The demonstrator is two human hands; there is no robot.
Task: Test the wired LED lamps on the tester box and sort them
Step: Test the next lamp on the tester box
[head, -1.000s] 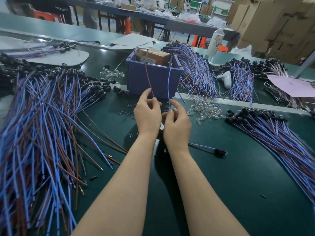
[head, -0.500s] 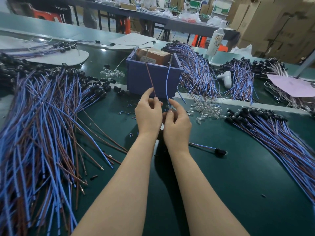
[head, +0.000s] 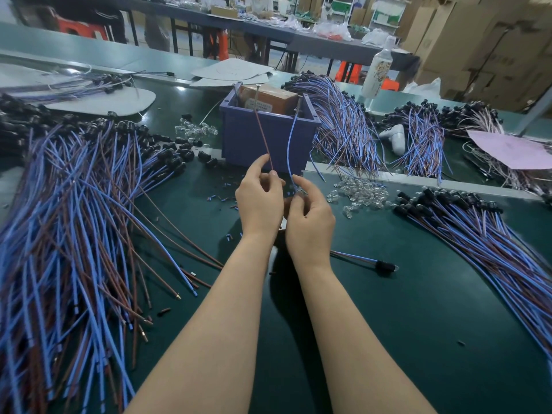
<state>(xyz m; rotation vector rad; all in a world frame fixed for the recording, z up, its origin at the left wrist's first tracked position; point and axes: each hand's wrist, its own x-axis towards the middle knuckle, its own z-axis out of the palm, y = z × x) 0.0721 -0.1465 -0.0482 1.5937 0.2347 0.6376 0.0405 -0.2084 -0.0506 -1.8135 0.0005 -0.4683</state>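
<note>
My left hand (head: 259,198) pinches a brown wire (head: 263,132) that runs up to the top of the blue tester box (head: 263,141). My right hand (head: 310,216) pinches a blue wire (head: 289,144) that bends up to the box's right rim. Both hands are close together in front of the box, above the green table. The lamp end of the wired piece is hidden behind my hands. One wired lamp with a black holder (head: 385,265) lies on the table to the right of my right wrist.
A big heap of blue and brown wired lamps (head: 74,234) covers the left side. Another bundle (head: 484,234) lies at the right, more behind the box (head: 343,127). Loose clear bulbs (head: 361,192) and a white bottle (head: 378,70) sit further back.
My hands have barely moved. The brown wire's top end has shifted slightly on the box, and my left thumb has lifted a little off the wire.
</note>
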